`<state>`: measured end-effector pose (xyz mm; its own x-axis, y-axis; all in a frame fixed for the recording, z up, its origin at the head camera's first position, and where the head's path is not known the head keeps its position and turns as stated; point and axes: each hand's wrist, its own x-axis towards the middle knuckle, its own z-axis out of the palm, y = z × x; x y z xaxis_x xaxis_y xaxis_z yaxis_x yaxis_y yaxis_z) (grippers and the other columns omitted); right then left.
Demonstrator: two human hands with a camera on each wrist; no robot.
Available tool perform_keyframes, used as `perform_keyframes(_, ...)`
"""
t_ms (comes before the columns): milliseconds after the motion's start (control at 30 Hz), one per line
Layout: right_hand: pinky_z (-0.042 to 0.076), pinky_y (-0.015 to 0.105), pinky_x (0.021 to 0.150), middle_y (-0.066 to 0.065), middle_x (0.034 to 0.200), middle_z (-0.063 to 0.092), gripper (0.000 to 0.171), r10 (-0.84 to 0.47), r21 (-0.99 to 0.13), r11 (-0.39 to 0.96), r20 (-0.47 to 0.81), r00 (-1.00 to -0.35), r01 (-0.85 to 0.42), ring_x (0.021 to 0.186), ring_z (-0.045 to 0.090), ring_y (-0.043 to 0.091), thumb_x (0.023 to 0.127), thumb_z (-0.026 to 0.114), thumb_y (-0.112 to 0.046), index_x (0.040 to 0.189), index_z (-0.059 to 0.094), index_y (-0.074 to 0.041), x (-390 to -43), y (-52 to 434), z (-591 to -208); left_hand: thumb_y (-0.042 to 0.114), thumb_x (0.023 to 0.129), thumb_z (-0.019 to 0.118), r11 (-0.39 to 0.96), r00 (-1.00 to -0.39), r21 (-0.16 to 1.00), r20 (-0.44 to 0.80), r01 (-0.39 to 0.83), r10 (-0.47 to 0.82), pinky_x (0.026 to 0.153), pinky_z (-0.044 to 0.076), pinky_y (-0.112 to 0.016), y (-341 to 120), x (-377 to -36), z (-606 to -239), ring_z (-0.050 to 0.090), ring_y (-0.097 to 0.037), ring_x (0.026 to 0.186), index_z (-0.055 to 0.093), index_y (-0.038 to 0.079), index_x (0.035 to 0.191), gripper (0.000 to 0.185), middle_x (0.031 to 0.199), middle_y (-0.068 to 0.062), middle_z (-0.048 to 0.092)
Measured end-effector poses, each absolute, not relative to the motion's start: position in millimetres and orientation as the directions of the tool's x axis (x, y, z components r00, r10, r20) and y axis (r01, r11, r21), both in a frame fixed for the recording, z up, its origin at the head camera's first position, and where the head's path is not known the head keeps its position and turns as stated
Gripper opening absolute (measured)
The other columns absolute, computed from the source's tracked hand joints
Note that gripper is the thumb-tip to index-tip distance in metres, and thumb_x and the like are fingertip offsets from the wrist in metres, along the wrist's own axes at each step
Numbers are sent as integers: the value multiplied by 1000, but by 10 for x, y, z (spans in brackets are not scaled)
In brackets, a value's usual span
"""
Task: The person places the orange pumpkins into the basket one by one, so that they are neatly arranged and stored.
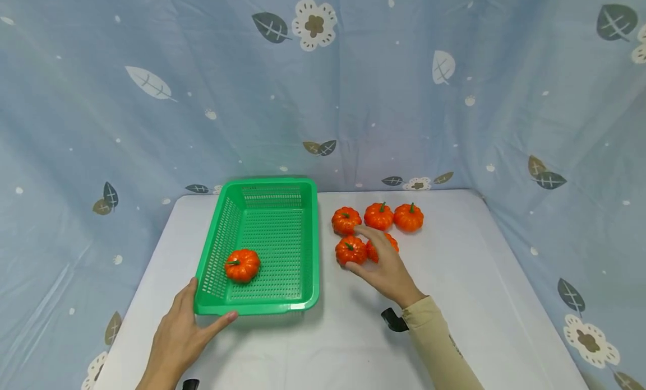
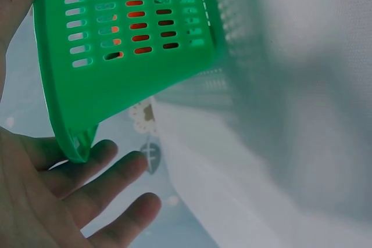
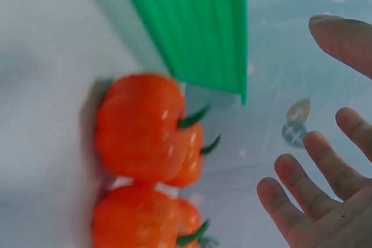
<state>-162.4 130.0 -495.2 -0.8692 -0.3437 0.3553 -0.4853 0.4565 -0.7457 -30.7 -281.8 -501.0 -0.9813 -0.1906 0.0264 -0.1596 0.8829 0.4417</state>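
A green plastic basket stands on the left of the table, with one small orange pumpkin in its near-left part. My left hand straddles the basket's near-left corner, thumb along the front rim and extended fingers along the left side. In the left wrist view, loosely spread fingers reach past the rim corner. Above the near pumpkins on the right, my right hand hovers with thumb and fingers spread. It partly hides one pumpkin. The right wrist view shows nothing between its fingers.
More green-stemmed pumpkins sit in the back row: one near the basket, one in the middle and one to the right. A white cloth covers the table. Behind hangs a blue patterned curtain.
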Motion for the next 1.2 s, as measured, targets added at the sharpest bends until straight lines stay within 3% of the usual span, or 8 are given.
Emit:
perform_keyframes(167,42,54,108,0,149,48,78,-304,-719,520,348,-887,-460,135,47,23,82,88,-24,148,48,-21,-1660,1541,-5062,74,76,74,878,-981,450,18,-164,-193,85,45,-68,-2809,-322,-5008,50,-59,119,16,-2,160,127,151,-31,37)
perform_keyframes(400,36,57,111,6,148,49,76,-281,-679,603,309,-909,-418,138,43,28,82,88,-27,145,49,-10,-1751,1812,-5243,72,77,75,886,-981,438,47,-149,-188,84,46,-68,-2820,-317,-5017,52,-58,115,19,-3,159,125,150,-31,39)
perform_keyframes(767,29,64,113,15,159,30,91,-274,-707,667,61,-960,-235,146,29,38,82,87,-35,155,36,-12,-1973,1941,-5475,73,77,74,883,-980,439,29,-163,-196,84,46,-68,-2844,-307,-5022,52,-60,115,17,-3,160,126,151,-31,38)
perform_keyframes(1200,28,65,114,18,155,37,87,-238,-718,678,-14,-971,-156,141,37,40,83,86,-31,153,38,-14,-2070,1921,-5587,73,77,74,876,-982,457,22,-156,-187,85,46,-68,-2830,-302,-5043,52,-59,116,15,-1,161,126,152,-30,37)
